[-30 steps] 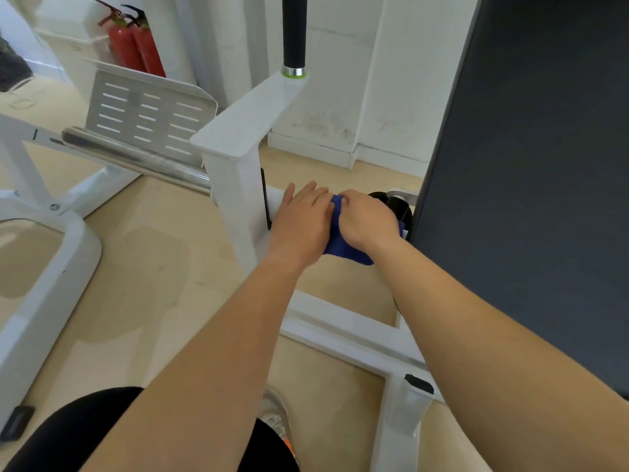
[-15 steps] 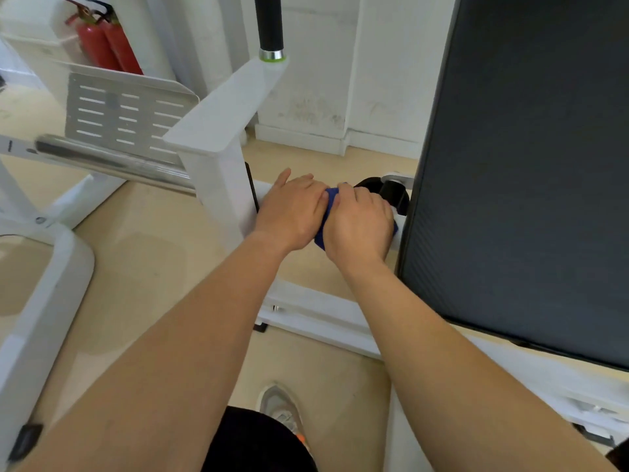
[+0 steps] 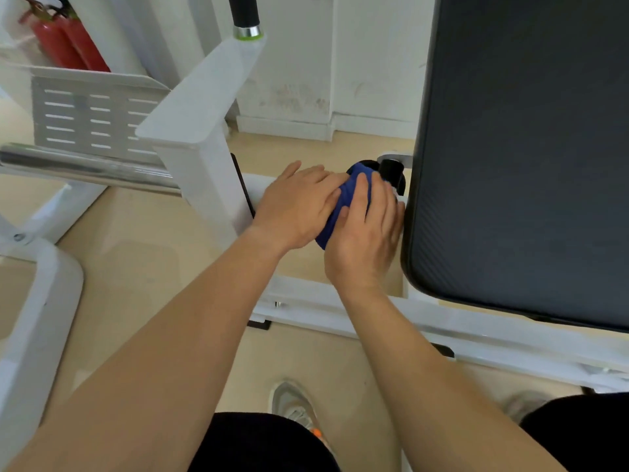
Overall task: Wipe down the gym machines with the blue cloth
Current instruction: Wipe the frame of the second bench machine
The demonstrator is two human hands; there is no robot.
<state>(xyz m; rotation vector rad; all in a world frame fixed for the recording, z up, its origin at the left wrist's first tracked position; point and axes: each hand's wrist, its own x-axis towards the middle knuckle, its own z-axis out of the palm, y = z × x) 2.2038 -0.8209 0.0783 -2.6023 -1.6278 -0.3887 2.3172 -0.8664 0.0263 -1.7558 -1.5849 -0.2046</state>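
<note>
The blue cloth (image 3: 344, 203) is bunched on the low white bar of the gym machine (image 3: 204, 155), just left of a black knob (image 3: 391, 169). My right hand (image 3: 366, 240) lies over the cloth's right side, fingers curved across it and the thumb pinching its near edge. My left hand (image 3: 296, 209) rests flat beside it, its straight fingertips touching the cloth's left side. Most of the cloth is hidden under both hands. A large black pad (image 3: 527, 148) of the machine stands right against my right hand.
A chrome bar (image 3: 85, 168) and a slotted metal foot plate (image 3: 88, 120) stick out to the left. Red fire extinguishers (image 3: 68, 42) stand at the back left. White frame rails (image 3: 476, 338) cross the beige floor, and my shoe (image 3: 292, 403) is below.
My right hand has spread its fingers further over the cloth toward the black knob, so more blue shows between the hands. The view has shifted slightly left and down.
</note>
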